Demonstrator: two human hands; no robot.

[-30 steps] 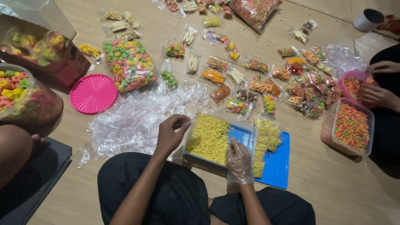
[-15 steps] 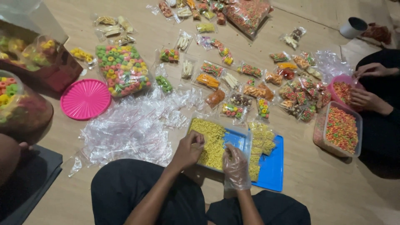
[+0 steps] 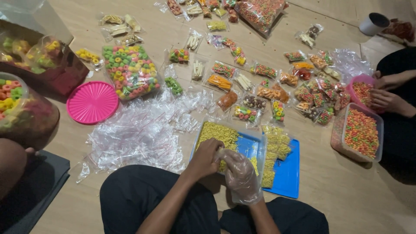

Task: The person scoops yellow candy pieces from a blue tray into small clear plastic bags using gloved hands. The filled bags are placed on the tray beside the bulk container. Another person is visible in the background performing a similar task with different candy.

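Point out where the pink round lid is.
In the head view, the pink round lid lies on the floor at left, between the clear bags and the ring-snack bag.

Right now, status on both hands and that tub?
Left hand bare, fingers in yellow snacks. Right hand in plastic glove, alongside. Clear tub on blue lid. Nothing blocking.

Landmark: pink round lid (image 3: 92, 102). Just right of it lay a big clear bag of multicoloured ring snacks (image 3: 131, 72). Below and right, a loose heap of empty clear plastic bags (image 3: 138, 134). Far right of the lid, rows of small clear sealed packets (image 3: 260, 86) with orange, green and mixed snacks. Lower right, filled packets of yellow noodle bits (image 3: 275, 149) sat stacked on a blue tray. Far above right, a large bag of small coloured pellets (image 3: 259, 13).
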